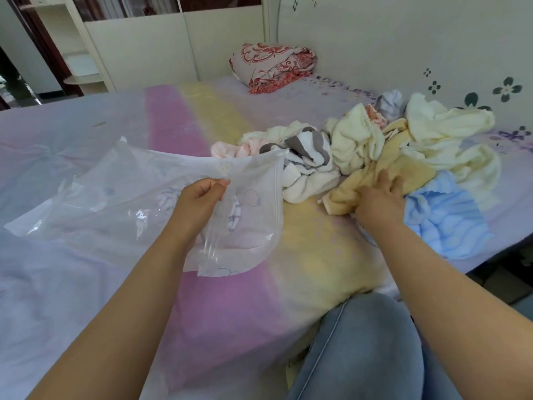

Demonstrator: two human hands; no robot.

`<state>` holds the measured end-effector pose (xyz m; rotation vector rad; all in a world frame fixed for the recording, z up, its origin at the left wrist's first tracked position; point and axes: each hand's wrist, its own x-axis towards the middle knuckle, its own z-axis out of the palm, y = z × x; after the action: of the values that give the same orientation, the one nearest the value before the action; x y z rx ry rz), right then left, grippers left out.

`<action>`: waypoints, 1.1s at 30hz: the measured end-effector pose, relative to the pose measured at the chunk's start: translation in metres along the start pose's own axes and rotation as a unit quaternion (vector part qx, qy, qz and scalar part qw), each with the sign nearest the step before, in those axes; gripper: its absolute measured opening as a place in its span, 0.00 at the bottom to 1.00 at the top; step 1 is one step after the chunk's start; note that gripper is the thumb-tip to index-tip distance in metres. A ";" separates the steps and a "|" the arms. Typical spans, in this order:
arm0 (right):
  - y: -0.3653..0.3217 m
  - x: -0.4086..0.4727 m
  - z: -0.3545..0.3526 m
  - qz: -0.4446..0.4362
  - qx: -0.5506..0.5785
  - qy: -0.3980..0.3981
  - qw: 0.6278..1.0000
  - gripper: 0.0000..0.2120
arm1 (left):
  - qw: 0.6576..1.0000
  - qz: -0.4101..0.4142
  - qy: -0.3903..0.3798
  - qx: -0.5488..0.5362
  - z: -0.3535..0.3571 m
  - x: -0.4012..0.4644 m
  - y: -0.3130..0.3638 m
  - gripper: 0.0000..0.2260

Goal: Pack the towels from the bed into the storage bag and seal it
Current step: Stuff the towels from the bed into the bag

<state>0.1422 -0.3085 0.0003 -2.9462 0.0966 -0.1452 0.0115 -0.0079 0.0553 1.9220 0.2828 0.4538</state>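
A clear plastic storage bag (121,197) with faint printed flowers lies on the bed, its open end lifted toward the towels. My left hand (202,197) pinches the bag's upper rim and holds it up. My right hand (380,197) presses down on a tan yellow towel (403,171) and grips its folds. Around it lies a heap of towels: a light blue towel (444,215) at the right, cream towels (438,131) behind, a grey-and-white striped towel (308,151) and a pink towel (230,148) by the bag's mouth.
The bed (202,298) has a pastel sheet in lilac, pink and yellow bands. A folded red-patterned blanket (271,64) lies at the far end. A wall with flower decals runs along the right. My knee in blue jeans (366,347) rests at the near edge.
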 end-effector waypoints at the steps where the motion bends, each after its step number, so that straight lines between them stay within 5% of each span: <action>1: 0.001 0.001 0.002 -0.014 0.049 0.023 0.998 0.19 | 1.000 -0.004 0.002 -0.001 0.000 0.000 0.000 0.15; 6: -0.036 -0.021 -0.022 -0.131 0.372 0.131 0.909 0.15 | 1.000 -0.004 0.007 -0.027 -0.002 0.001 -0.003 0.21; 11: -0.083 -0.081 -0.057 -0.281 0.417 0.153 0.851 0.13 | 0.996 -0.012 0.047 -0.079 -0.008 0.004 -0.003 0.17; 13: -0.096 -0.103 -0.054 -0.257 0.445 0.095 0.852 0.11 | 0.992 -0.022 0.072 -0.100 -0.013 0.004 -0.004 0.16; 16: -0.105 -0.117 -0.033 -0.207 0.522 -0.105 0.821 0.11 | 0.988 -0.027 0.086 -0.129 -0.017 0.003 -0.004 0.15; 18: -0.102 -0.114 -0.011 -0.211 0.385 -0.153 0.885 0.11 | 0.987 -0.022 0.085 -0.134 -0.016 0.002 -0.004 0.15; 21: -0.089 -0.102 0.004 -0.196 0.143 -0.084 0.966 0.22 | 0.989 -0.019 0.075 -0.127 -0.015 0.001 -0.003 0.17; 25: -0.085 -0.092 0.004 -0.159 0.224 -0.319 0.907 0.49 | 0.991 -0.015 0.073 -0.111 -0.014 0.001 -0.003 0.15; 28: -0.091 -0.103 0.013 -0.194 0.235 -0.358 0.883 0.58 | 0.992 -0.010 0.061 -0.108 -0.013 0.001 -0.003 0.18; 29: -0.092 -0.106 0.014 -0.197 0.236 -0.355 0.883 0.54 | 0.993 -0.010 0.057 -0.104 -0.013 0.001 -0.004 0.20; 33: -0.074 -0.094 -0.014 -0.256 0.288 -0.322 0.865 0.14 | 0.995 -0.006 0.047 -0.085 -0.017 0.001 -0.006 0.19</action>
<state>0.0518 -0.2313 0.0197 -2.2012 -0.6975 0.6265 0.0044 0.0089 0.0562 1.7347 0.3067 0.5439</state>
